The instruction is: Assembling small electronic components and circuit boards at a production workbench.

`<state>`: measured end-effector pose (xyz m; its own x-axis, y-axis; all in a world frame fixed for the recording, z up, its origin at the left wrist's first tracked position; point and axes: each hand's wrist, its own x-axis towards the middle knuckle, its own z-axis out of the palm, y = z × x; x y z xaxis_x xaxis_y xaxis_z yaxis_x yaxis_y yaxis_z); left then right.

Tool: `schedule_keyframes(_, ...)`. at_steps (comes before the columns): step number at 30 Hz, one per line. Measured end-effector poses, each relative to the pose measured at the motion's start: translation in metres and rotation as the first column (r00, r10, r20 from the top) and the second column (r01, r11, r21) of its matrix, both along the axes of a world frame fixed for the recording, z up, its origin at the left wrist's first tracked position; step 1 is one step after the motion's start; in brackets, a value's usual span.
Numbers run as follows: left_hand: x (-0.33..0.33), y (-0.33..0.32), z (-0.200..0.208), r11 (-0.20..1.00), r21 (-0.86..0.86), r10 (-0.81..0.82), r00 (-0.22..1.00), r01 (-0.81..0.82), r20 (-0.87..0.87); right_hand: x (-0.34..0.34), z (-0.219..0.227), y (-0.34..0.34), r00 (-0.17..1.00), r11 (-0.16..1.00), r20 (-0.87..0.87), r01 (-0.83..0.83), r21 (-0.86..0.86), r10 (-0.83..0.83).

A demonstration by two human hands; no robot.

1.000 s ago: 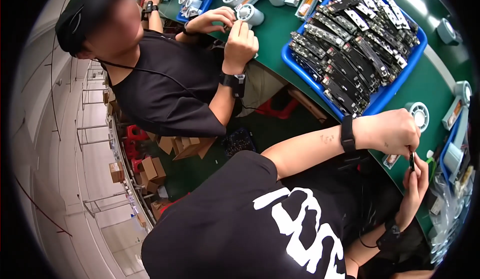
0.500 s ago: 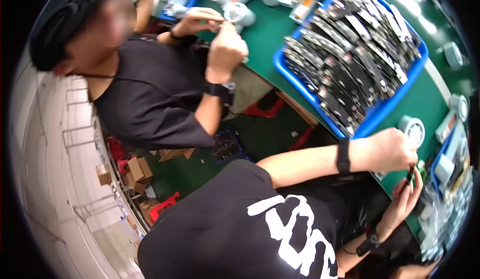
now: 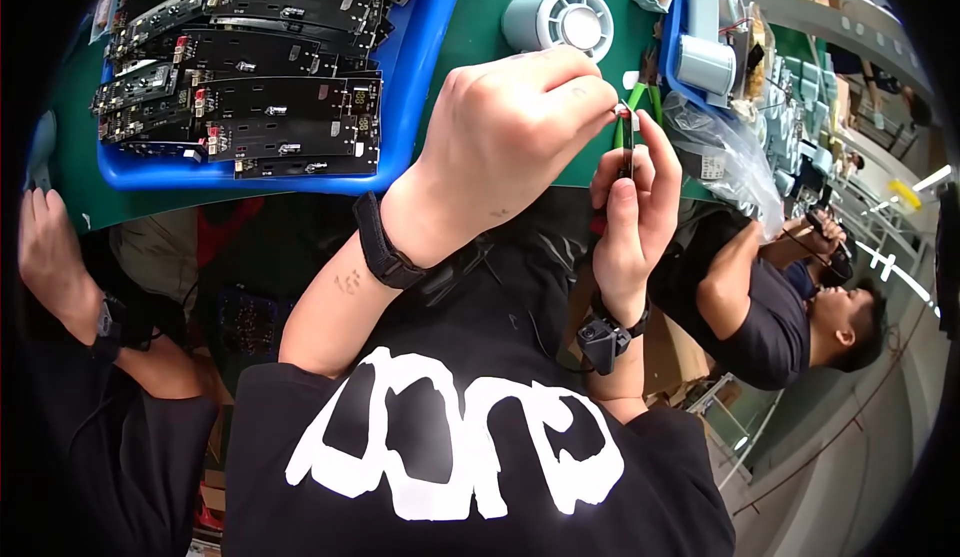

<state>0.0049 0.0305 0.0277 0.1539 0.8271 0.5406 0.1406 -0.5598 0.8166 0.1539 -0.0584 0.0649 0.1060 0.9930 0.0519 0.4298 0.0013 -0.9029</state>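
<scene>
My left hand (image 3: 510, 142) is closed in a pinch at the upper end of a narrow black circuit board (image 3: 628, 145), by a small red and white part. What the left fingertips grip is too small to make out. My right hand (image 3: 640, 202) holds the board edge-on between thumb and fingers. Just beyond my hands a pale blue-grey round fan-like housing (image 3: 560, 22) lies on its side on the green table (image 3: 475, 32). To the left, a blue tray (image 3: 415, 87) is piled with several black circuit boards (image 3: 290, 107).
Behind my right hand lies a green-handled tool (image 3: 648, 82), partly hidden. Clear plastic bags (image 3: 725, 152) and another blue tray (image 3: 690, 92) with grey housings stand at the right. A co-worker's hand (image 3: 60, 257) rests at the far left edge; another person (image 3: 770, 307) sits at the right.
The view has swung to the right, so the tray of boards now shows on the left and my hands nearer the middle. Both hands still meet at the board.
</scene>
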Motion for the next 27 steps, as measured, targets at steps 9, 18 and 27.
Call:
schedule_keyframes(9, 0.006, -0.007, -0.005, 1.000, -0.022, 0.012, 1.000, -0.011, 0.011, 0.014, -0.014, -0.012, 0.996, 0.999, 0.091, -0.029, 0.046, 0.024)
schedule_keyframes(18, 0.003, -0.004, -0.008, 0.996, 0.081, 0.035, 0.998, -0.031, -0.052, 0.018, -0.017, -0.009, 0.950, 0.982, 0.307, -0.105, 0.158, 0.052)
schedule_keyframes(27, 0.002, -0.004, -0.008, 0.994, 0.106, -0.012, 0.999, 0.016, -0.038, 0.029, -0.009, -0.006, 0.988, 0.997, 0.137, -0.069, 0.024, 0.065)
